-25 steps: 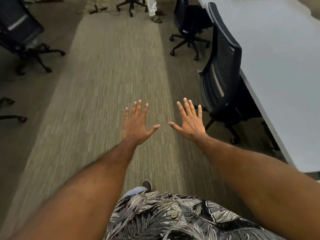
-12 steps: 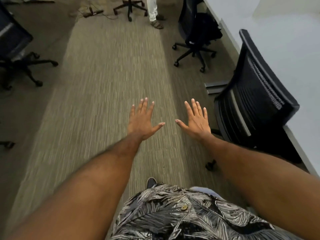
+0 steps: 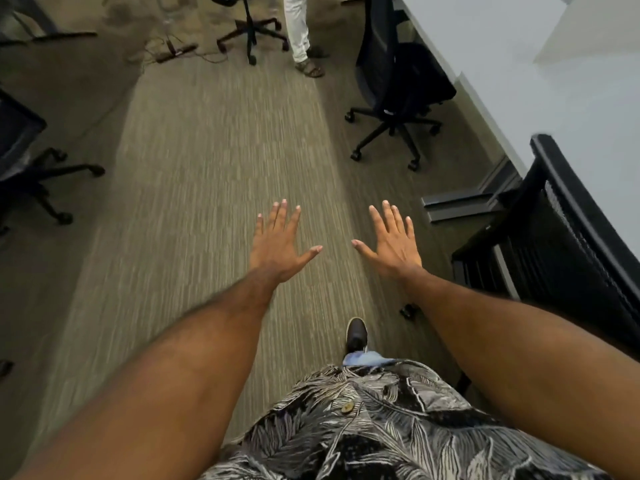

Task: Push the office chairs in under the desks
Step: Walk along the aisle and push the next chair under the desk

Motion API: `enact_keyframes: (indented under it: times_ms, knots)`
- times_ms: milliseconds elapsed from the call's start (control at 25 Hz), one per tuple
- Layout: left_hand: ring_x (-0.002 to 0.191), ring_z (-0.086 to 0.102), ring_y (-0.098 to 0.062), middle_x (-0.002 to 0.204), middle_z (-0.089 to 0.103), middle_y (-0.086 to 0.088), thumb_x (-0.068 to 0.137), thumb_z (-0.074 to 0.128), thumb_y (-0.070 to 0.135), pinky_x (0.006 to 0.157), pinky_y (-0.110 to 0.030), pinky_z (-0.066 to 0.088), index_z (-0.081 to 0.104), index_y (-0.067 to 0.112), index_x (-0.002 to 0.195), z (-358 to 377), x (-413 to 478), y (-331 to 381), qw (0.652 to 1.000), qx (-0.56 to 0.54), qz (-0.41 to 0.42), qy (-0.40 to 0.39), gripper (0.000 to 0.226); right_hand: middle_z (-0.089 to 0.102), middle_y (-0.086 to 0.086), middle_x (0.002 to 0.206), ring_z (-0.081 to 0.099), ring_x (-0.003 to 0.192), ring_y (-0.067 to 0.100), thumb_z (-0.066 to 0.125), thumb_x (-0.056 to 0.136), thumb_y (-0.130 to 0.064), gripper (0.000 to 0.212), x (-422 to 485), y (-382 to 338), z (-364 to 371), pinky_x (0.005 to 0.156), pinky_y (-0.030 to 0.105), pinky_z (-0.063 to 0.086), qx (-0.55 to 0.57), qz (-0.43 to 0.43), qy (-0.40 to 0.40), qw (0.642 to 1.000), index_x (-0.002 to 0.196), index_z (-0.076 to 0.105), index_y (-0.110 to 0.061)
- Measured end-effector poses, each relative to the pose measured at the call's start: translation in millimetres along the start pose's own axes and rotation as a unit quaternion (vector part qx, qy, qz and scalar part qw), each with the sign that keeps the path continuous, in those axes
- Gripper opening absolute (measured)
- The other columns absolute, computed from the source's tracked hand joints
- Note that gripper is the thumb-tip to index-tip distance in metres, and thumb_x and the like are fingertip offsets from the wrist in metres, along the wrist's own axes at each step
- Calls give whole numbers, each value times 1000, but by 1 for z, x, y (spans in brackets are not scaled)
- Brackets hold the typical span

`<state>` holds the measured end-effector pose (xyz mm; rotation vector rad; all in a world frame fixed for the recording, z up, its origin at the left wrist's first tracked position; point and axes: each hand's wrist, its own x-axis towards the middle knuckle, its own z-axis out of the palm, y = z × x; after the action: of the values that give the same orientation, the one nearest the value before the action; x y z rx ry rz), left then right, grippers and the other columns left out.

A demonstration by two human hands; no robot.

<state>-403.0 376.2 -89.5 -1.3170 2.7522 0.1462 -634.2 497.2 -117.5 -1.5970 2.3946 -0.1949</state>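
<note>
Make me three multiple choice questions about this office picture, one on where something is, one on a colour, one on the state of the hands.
1. The power strip lies on:
A. the carpet
B. the desk
C. a chair seat

2. The desk is:
A. red
B. white
C. green

3. The left hand and right hand are:
A. gripping a chair
B. clenched in fists
C. open and empty

Answers: 1 A, it lies on the carpet among cables. 2 B, its top is plain white. 3 C, fingers spread above the floor, touching nothing.
</note>
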Motion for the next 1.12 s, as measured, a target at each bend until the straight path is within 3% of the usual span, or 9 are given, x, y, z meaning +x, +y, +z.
enact_keyframes:
  times_ms: [440,600,960,1120]
  knots:
    - [159,-10,-25,173,-8,-12,92,26,82,128,-50,-5,-5,17,164,-56,277,-33,1000,-18,21,0,102,-15,8,170,-14,156,23,23,96,-73,89,265,25,-72,126,47,-8,15,3,16,1000,163,-4,-21]
    - [158,-11,-23,173,-8,-10,88,21,84,128,-48,-7,-2,18,165,-59,388,-78,996,-27,81,9,104,-18,7,169,-14,156,23,17,93,-75,90,358,14,-61,124,45,-10,17,22,24,999,163,-3,-23]
    - [157,-16,-23,172,-14,-9,89,21,83,127,-48,-9,-9,20,163,-89,618,-174,976,14,213,-35,102,-16,9,170,-11,157,25,29,99,-71,85,541,-11,-82,124,46,-10,30,145,35,988,164,1,-24]
    - [158,-14,-23,172,-12,-9,80,7,87,127,-50,-6,-6,20,164,-106,714,-181,965,9,260,-29,108,-14,9,170,-10,157,25,30,99,-70,84,613,-19,-86,124,47,-9,44,192,44,979,164,2,-23]
